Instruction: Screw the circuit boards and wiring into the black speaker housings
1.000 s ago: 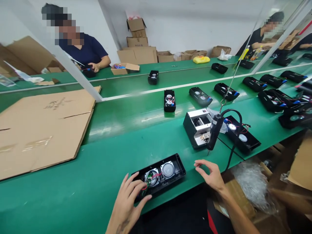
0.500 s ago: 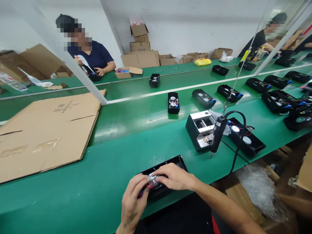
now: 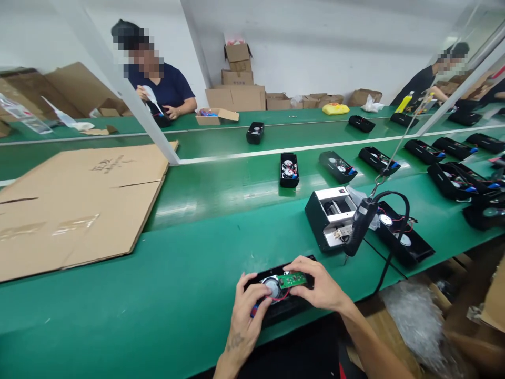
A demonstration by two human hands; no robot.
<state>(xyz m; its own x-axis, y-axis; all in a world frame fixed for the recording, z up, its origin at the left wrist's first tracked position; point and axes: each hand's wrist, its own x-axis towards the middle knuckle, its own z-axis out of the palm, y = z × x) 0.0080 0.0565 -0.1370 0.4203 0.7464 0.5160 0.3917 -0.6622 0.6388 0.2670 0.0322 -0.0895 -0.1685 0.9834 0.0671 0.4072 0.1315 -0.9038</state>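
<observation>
In front of me a black speaker housing [image 3: 272, 317] lies open side up on the green bench, with a round speaker [image 3: 272, 286] inside. My right hand [image 3: 321, 287] pinches a small green circuit board [image 3: 292, 280] between thumb and fingers, tilted above the housing's right part. Over the left end, my left hand [image 3: 249, 308] has its fingers bent round the red wire [image 3: 282, 298], which runs from its fingertips toward the board. Its fingers partly cover the speaker and a blue part [image 3: 253, 311] at that end.
A hanging electric screwdriver [image 3: 361, 226] is beside a black and silver machine [image 3: 329, 218] on my right. Behind it lies another housing [image 3: 406, 237]. Several housings stand along the conveyor [image 3: 221, 173]. Flattened cardboard [image 3: 79, 205] covers the left side. A co-worker [image 3: 168, 89] sits opposite.
My hands have parted from their shared pinch at the white connector. The green board now shows in my right hand, component side up. My view has shifted slightly.
</observation>
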